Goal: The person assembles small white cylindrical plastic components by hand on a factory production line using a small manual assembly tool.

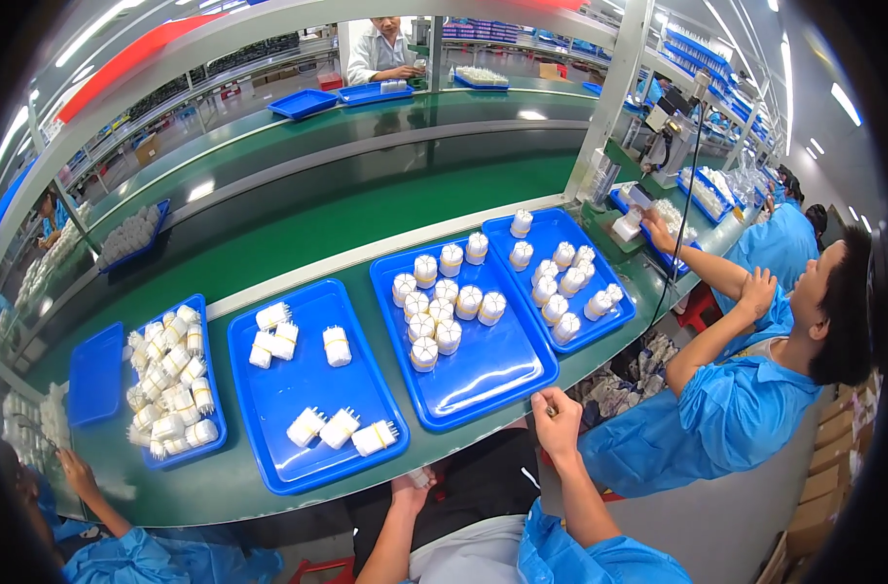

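Below the bench's front edge, my left hand (406, 494) is closed around a small whitish part (421, 477), mostly hidden by the fingers. My right hand (559, 420) is curled shut just off the near right corner of a blue tray (492, 375); something small and dark may sit in its fingers, too small to name. White cylindrical parts (442, 310) with yellowish bands stand upright in that tray. To its left, another blue tray (312, 389) holds several similar white parts (340, 428) lying on their sides, with thin prongs at one end.
At left are a tray heaped with white parts (176, 389) and a bare blue tray (95, 375). Another tray of white parts (561, 277) sits at right. Beyond runs a green conveyor (366, 209). A co-worker in blue (726, 389) is close on my right; another person's hand (77, 474) reaches in at left.
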`<act>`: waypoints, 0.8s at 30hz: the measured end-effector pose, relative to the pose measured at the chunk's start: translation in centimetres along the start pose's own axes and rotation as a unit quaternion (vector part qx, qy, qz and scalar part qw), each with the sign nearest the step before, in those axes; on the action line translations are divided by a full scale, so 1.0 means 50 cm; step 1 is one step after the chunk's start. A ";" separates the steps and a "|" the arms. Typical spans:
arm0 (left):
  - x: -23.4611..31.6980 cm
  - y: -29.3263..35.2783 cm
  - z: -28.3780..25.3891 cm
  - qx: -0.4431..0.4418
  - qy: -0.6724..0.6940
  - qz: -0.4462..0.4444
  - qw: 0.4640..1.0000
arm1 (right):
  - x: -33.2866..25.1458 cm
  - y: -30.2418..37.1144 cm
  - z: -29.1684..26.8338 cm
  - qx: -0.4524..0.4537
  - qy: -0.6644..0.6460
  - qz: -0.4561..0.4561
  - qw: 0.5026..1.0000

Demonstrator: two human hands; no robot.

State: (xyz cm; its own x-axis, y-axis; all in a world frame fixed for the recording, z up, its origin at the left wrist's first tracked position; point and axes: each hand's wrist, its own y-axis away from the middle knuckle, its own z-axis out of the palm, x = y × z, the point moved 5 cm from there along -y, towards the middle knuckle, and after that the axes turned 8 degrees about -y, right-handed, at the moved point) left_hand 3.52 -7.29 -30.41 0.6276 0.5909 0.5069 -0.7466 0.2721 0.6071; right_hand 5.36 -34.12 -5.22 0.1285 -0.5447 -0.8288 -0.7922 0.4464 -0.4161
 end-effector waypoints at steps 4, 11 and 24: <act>-0.003 -0.001 0.006 -0.015 0.003 0.003 1.000 | 0.002 0.000 -0.007 -0.005 0.012 0.002 1.000; -0.001 -0.011 -0.004 -0.011 0.036 0.002 0.999 | -0.003 -0.006 0.005 -0.003 0.002 -0.007 1.000; -0.001 0.000 0.001 -0.010 0.002 -0.010 1.000 | 0.013 -0.002 -0.020 -0.011 -0.014 0.050 0.999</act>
State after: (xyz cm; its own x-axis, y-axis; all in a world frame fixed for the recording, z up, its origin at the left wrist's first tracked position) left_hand 3.49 -7.34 -30.39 0.6411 0.5880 0.4932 -0.7386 0.2983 0.6046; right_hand 4.91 -35.23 -5.35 0.0647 -0.4779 -0.8760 -0.8151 0.4812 -0.3227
